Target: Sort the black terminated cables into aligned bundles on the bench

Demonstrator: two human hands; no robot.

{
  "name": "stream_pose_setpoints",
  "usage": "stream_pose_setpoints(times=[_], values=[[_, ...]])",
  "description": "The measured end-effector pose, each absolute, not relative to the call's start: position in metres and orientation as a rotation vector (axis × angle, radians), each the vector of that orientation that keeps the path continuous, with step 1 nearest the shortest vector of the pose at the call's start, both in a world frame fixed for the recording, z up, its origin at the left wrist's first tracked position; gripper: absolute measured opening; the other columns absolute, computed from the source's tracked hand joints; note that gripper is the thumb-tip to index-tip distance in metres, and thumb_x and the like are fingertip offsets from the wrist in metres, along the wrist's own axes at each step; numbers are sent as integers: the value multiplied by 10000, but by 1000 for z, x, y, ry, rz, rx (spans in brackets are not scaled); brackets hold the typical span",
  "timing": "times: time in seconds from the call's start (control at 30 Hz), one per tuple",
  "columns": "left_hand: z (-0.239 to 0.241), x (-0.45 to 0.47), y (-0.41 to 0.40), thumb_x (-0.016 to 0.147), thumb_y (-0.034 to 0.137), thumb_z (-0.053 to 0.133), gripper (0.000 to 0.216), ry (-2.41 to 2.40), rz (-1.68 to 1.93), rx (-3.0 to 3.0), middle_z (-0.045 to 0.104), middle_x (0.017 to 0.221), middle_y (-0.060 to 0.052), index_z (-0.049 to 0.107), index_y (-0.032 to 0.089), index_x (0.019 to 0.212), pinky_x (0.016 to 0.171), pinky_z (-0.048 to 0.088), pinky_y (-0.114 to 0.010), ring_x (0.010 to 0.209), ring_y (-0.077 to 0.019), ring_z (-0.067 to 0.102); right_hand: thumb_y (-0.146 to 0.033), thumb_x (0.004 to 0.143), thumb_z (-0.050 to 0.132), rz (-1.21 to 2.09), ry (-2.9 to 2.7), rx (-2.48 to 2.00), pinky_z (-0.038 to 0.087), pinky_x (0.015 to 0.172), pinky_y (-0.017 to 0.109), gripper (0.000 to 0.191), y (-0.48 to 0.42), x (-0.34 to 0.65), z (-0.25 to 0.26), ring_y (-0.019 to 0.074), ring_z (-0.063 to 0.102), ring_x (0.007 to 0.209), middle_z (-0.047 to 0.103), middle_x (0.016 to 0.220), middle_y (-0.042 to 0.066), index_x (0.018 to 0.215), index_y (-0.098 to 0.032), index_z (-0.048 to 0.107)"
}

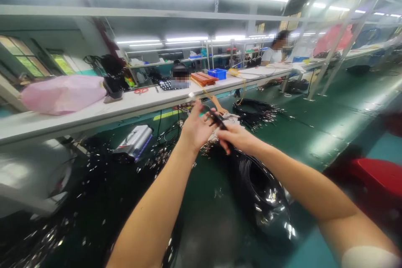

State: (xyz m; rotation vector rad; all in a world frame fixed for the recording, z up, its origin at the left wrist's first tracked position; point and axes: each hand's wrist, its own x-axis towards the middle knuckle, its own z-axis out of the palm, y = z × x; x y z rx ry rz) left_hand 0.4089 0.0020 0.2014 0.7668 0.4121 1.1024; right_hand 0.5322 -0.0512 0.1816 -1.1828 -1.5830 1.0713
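My right hand [237, 136] is closed around a black cable [222, 122], which runs up toward my other hand. Palm turned inward, my left hand [197, 129] has its thumb raised and its fingers apart, beside the upper end of that cable; blur hides whether the fingertips touch it. Below my right forearm is a coil of black cable [251, 180] with shiny parts on it. Just beyond my hands lies a pale cloth [231, 120], partly covered by them.
Another person's hand [220, 110] reaches out under the white bench [138, 102]. More black cables [257, 111] lie on the green surface. A silver box-shaped device [134, 141] sits left. A blue bin [217, 74] stands on the bench; a red stool-like object [378, 173] is right.
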Motion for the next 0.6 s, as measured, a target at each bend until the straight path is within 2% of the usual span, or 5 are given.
stream_pose_setpoints(times=[0.1,0.2,0.37,0.5,0.6], values=[[150,425,-13,649,390,668,557,689,976,1249,502,1090,-82,421,221,1119,764,423,-309,953,-194,507,-215,778,436,748,-1277,-1548,398,425,190,136,-23,584,176,69,476,386,497,481,-49,667,-146,471],[76,448,-44,629,438,652,707,836,673,1619,429,1213,-140,371,171,1220,913,324,-400,1073,-261,429,-171,754,439,624,-1107,-1756,393,441,207,115,-10,643,155,77,465,404,500,484,-22,677,-111,500],[-7,479,-77,603,363,632,871,977,502,2028,220,1392,-112,216,151,1338,1032,159,-388,1256,-285,181,-305,728,477,573,-924,-2040,438,493,313,280,-34,693,97,196,555,504,544,468,77,672,-47,571],[-21,486,-73,655,295,535,864,1039,371,2079,79,1439,-87,89,110,1371,1057,90,-371,1298,-248,46,-405,671,508,530,-981,-2056,480,686,377,387,-77,685,49,289,607,816,654,787,176,825,-69,622],[-24,492,-68,616,221,524,874,1078,318,2067,30,1446,-60,96,145,1374,1049,104,-415,1299,-262,16,-396,559,587,508,-1201,-1960,453,841,392,558,-104,680,0,308,547,1012,595,1093,176,1035,-105,587]])
